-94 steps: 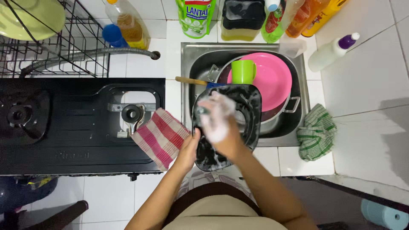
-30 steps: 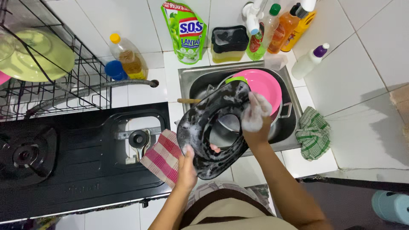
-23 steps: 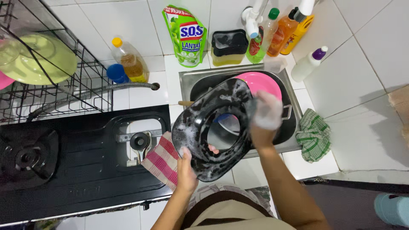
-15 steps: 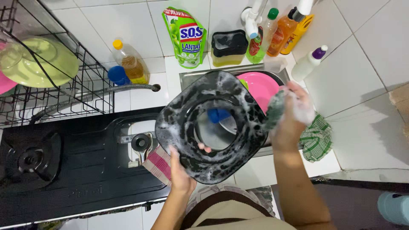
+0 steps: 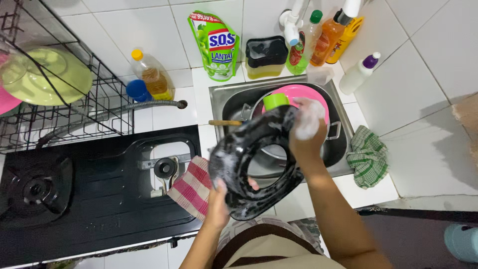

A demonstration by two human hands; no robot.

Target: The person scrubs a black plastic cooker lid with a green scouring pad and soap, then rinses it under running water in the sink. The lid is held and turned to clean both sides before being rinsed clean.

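Landmark: steel sink [image 5: 226, 99].
Black soapy ring-shaped part [image 5: 254, 167]: tilted over sink's near-left edge, long axis from near-left to far-right.
Left hand [image 5: 219, 206]: clamped on ring's near rim.
Right hand [image 5: 304, 134]: at ring's far-right rim, closed around foamy sponge [image 5: 308, 117].
Nearer to sink: right hand.

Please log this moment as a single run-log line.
left hand: grips soapy black ring-shaped part | right hand: scrubs its far edge with sudsy sponge | over sink

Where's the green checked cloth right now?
In the head view the green checked cloth lies on the white counter just right of the sink, beside the right hand.
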